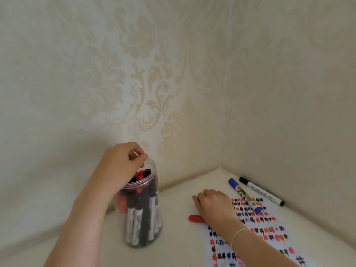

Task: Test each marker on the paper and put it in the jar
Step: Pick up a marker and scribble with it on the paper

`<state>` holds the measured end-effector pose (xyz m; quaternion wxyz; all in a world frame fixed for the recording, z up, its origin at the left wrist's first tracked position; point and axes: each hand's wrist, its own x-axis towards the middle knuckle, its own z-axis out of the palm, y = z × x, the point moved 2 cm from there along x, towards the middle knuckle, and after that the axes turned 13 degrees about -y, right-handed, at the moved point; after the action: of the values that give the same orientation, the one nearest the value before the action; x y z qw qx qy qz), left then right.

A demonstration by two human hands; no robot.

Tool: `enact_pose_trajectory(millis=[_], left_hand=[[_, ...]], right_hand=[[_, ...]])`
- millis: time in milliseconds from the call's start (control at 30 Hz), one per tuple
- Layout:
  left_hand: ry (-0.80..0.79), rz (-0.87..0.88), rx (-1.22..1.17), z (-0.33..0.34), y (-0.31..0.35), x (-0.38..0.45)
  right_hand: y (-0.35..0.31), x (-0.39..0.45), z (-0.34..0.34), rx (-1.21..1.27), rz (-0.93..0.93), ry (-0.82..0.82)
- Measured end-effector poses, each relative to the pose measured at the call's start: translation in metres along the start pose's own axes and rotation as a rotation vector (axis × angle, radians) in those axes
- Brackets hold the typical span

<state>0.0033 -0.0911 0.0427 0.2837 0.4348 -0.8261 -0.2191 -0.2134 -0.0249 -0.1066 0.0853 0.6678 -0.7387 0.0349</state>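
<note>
A: What lies nearest on the worktop (179, 237)?
B: The paper (256, 245), at the near right, covered in rows of black, red and blue test marks. The right forearm crosses over it, with a thin bracelet (238, 233) at the wrist.

A: And the right hand (212, 206)?
B: It rests palm down at the paper's far left edge, fingers curled downward. A red marker (195, 218) lies partly under it, only its left end showing. I cannot tell whether that grip has closed on the marker or merely lies over it.

A: Where is the jar (143, 212)?
B: Upright on the worktop, left of the paper and well apart from it. It is clear plastic, open at the top, and packed with markers standing on end, their red and black caps visible through the wall.

A: The left hand (123, 160)?
B: Above the jar's mouth, its fingertips pinching the top of a red-capped marker (140, 174) that stands in the jar.

A: Anything farther back?
B: 2 markers lie side by side near the far right corner: a blue marker (244, 195) resting across the paper's far edge, and a black marker (262, 191) just beyond it on the bare worktop. Pale patterned wallpaper (154, 74) covers both walls behind.
</note>
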Motion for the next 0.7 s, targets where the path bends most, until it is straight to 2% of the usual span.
enact_pose_trajectory(millis=[67, 133, 167, 233, 267, 333, 433, 500, 533, 600, 700], left_hand=[[0.162, 0.078, 0.07, -0.001, 0.016, -0.012], [0.321, 0.319, 0.162, 0.005, 0.042, -0.032], [0.31, 0.466, 0.197, 0.015, 0.054, -0.042], [0.127, 0.667, 0.275, 0.044, 0.072, -0.056], [-0.017, 0.663, 0.315, 0.062, 0.075, -0.059], [-0.25, 0.467, 0.421, 0.097, 0.068, -0.059], [-0.462, 0.202, 0.469, 0.138, 0.042, -0.054], [-0.528, 0.147, 0.408, 0.15, 0.033, -0.051], [-0.525, 0.14, 0.38, 0.153, 0.031, -0.049], [-0.515, 0.142, 0.382, 0.155, 0.03, -0.045], [-0.49, 0.152, 0.282, 0.15, 0.029, -0.042]], right_hand=[[-0.008, -0.005, -0.007, -0.053, -0.083, -0.15], [-0.003, -0.005, 0.001, -0.068, -0.06, -0.157], [-0.004, -0.007, -0.003, -0.046, -0.03, -0.204], [-0.007, -0.012, -0.009, -0.046, -0.029, -0.172], [-0.004, -0.012, -0.007, -0.011, -0.003, -0.165], [-0.002, -0.013, -0.013, 0.055, 0.087, -0.189], [0.008, -0.008, -0.017, 0.09, 0.12, -0.136], [0.008, -0.009, -0.02, 0.128, 0.086, -0.193], [0.01, -0.009, -0.02, 0.183, 0.08, -0.149], [0.01, -0.015, -0.028, 0.425, 0.159, -0.126], [0.014, -0.02, -0.04, 0.604, 0.313, -0.02]])
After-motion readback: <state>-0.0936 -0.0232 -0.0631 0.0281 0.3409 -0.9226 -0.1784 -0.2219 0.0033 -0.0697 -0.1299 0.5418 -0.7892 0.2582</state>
